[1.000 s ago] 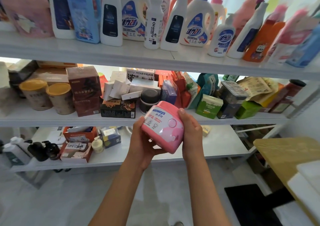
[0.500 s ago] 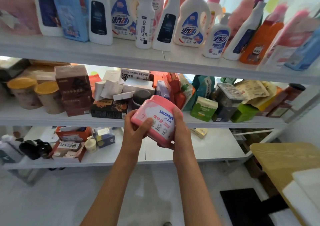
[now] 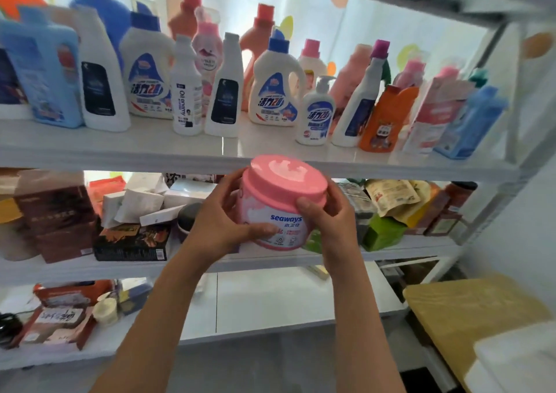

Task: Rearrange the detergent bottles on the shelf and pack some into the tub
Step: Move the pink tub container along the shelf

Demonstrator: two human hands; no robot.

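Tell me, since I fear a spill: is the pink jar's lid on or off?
On. The pink lid sits flat across the top of the pink jar, held roughly upright between the left hand and right hand.

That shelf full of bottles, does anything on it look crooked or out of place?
Mostly tidy and upright. At the right end, the orange bottle and the blue bottle look tilted, though the wide lens may exaggerate it. Nothing looks spilled.

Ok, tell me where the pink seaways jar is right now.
Head view, centre: the pink jar is held upright between the left hand and right hand, just below the front edge of the bottle shelf.
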